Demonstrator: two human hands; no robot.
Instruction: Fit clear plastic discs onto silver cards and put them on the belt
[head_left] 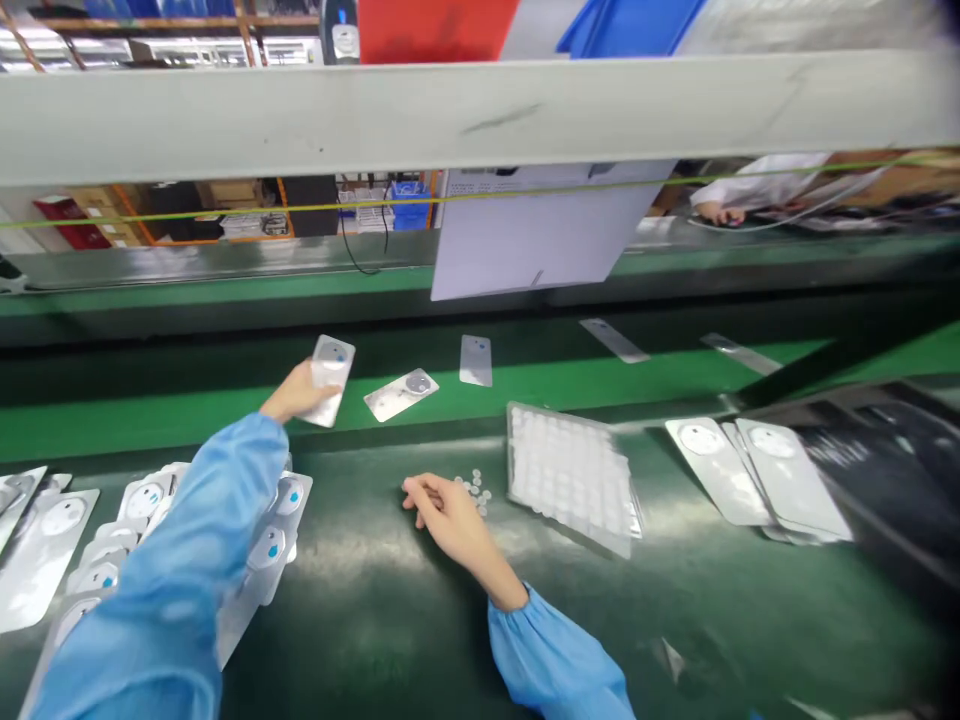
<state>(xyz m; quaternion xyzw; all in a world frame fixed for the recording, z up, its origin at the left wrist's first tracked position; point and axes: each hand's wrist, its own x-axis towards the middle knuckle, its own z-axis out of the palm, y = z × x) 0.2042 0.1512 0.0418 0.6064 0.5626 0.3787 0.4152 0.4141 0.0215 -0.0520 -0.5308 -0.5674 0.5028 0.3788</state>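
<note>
Pale board [536, 245] below white beam [262, 125]; blue crate [410, 212] beyond.

Left sleeve [172, 570]: light blue, long and loose, smooth-looking cloth with a soft sheen, creased lengthwise, paler patches where light catches it, a curved fold towards its near end
Left cuff [268, 432]: same blue, drawn in snugly at the wrist
Left hand [300, 392]: bare, slim fingers
Right sleeve [559, 655]: matching light blue, puffed out just behind the wrist, with deep soft wrinkles running towards the near side
Right cuff [511, 603]: gathered into small puckers, narrow-edged
Right hand [448, 515]: bare, slender, with a stretch of uncovered wrist before the cuff
</note>
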